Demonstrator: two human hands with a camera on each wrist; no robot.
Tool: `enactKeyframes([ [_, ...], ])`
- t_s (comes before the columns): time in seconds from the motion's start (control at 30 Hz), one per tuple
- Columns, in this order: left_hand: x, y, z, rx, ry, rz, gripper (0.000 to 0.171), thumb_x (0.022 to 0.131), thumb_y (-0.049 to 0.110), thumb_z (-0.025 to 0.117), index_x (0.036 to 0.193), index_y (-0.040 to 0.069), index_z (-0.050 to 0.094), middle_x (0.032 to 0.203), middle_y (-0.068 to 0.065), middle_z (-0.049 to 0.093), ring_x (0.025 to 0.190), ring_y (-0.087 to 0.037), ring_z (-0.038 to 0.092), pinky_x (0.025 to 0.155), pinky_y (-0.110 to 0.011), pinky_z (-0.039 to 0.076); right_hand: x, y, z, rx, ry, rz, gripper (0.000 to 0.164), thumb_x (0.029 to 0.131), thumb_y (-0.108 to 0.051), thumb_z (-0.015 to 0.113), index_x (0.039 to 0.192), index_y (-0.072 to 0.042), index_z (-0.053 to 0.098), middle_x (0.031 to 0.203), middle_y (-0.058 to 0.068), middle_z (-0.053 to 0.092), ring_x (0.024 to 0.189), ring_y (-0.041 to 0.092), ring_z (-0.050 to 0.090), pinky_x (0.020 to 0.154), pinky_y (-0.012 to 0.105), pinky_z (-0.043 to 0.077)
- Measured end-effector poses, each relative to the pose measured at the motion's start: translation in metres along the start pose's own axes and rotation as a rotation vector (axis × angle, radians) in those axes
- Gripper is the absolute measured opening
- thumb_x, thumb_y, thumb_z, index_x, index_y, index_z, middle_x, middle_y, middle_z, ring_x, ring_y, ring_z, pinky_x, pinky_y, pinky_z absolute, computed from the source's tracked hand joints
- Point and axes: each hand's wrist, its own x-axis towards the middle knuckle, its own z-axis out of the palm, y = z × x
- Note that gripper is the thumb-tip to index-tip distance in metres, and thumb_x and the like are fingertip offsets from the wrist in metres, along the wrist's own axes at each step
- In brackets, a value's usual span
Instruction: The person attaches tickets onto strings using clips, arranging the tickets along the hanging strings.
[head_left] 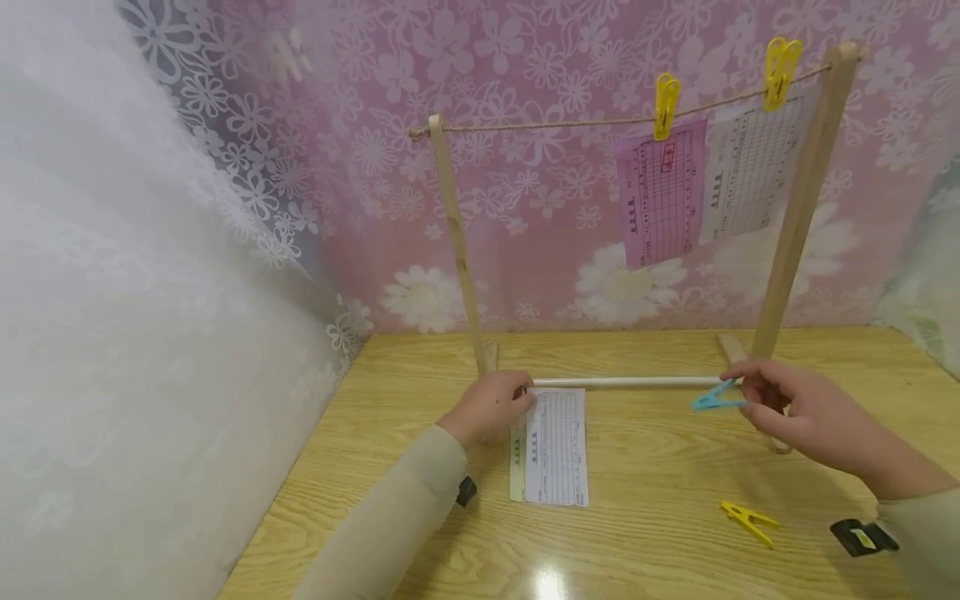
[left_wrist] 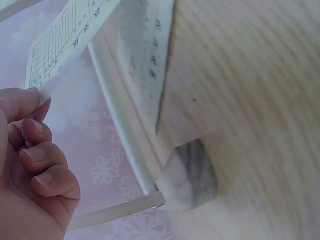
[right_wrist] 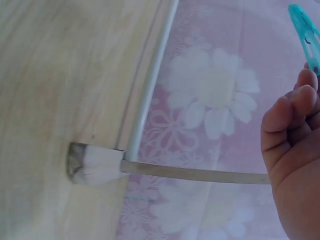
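My left hand (head_left: pixel 491 404) pinches a white printed form (head_left: pixel 558 450) by its upper left corner. In the left wrist view the form (left_wrist: pixel 62 42) slants up from the thumb and fingertips. Under it, a pale yellow-green form (head_left: pixel 517 471) shows along the left side in the head view; its other part is hidden. My right hand (head_left: pixel 795 412) grips a blue clothespin (head_left: pixel 708 402) by its handle ends, thumb on one and fingers on the other, over the right end of the white rod. Only part of the clothespin (right_wrist: pixel 306 37) is visible in the right wrist view.
A wooden frame (head_left: pixel 802 200) carries a twine line (head_left: pixel 555 124) and a low white rod (head_left: pixel 630 382). Yellow clothespins (head_left: pixel 664 108) hold a pink form (head_left: pixel 660 200) and a white form (head_left: pixel 750 167) at the right. Another yellow clothespin (head_left: pixel 748 522) lies on the table (head_left: pixel 645 542).
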Motion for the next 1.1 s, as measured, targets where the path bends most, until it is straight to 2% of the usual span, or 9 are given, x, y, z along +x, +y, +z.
enactKeyframes([
  [0.27, -0.001, 0.008, -0.011, 0.03, 0.033, 0.067, 0.014, 0.104, 0.032, 0.058, 0.107, 0.022, 0.067, 0.077, 0.008, 0.058, 0.063, -0.011, 0.05, 0.055, -0.028, 0.043, 0.012, -0.011, -0.009, -0.016, 0.045, -0.008, 0.035, 0.094, -0.005, 0.071, 0.124, -0.02, 0.062, 0.082, -0.009, 0.051, 0.064, 0.009, 0.048, 0.054, 0.027, 0.036],
  [0.47, -0.005, 0.018, -0.024, 0.006, 0.049, 0.141, 0.014, 0.104, 0.031, 0.059, 0.108, 0.02, 0.067, 0.074, 0.005, 0.054, 0.061, -0.011, 0.046, 0.053, -0.026, 0.038, 0.02, -0.019, -0.014, -0.03, 0.073, -0.025, 0.037, 0.094, -0.005, 0.069, 0.128, -0.019, 0.062, 0.084, -0.008, 0.051, 0.068, 0.009, 0.048, 0.055, 0.026, 0.035],
  [0.63, -0.009, 0.028, -0.04, -0.002, 0.045, 0.182, 0.017, 0.105, 0.032, 0.057, 0.11, 0.019, 0.068, 0.071, 0.004, 0.052, 0.057, -0.011, 0.043, 0.052, -0.027, 0.036, 0.025, -0.024, -0.02, -0.026, 0.085, -0.034, 0.037, 0.094, -0.003, 0.068, 0.128, -0.015, 0.062, 0.086, -0.006, 0.051, 0.07, 0.01, 0.047, 0.058, 0.025, 0.035],
  [0.87, -0.011, 0.038, -0.064, -0.058, 0.056, 0.223, 0.016, 0.105, 0.03, 0.058, 0.111, 0.019, 0.068, 0.07, 0.003, 0.053, 0.056, -0.012, 0.043, 0.052, -0.027, 0.037, 0.037, -0.031, -0.028, 0.005, 0.155, -0.068, 0.042, 0.09, 0.005, 0.069, 0.127, -0.016, 0.064, 0.084, -0.004, 0.051, 0.068, 0.011, 0.047, 0.059, 0.023, 0.036],
  [1.1, -0.008, 0.05, -0.089, -0.089, 0.105, 0.29, 0.011, 0.104, 0.024, 0.059, 0.099, 0.016, 0.065, 0.072, -0.003, 0.048, 0.058, -0.015, 0.04, 0.055, -0.028, 0.035, 0.052, -0.047, -0.043, -0.02, 0.215, -0.12, 0.04, 0.089, 0.007, 0.068, 0.125, -0.01, 0.064, 0.088, -0.005, 0.053, 0.07, 0.008, 0.048, 0.06, 0.021, 0.036],
])
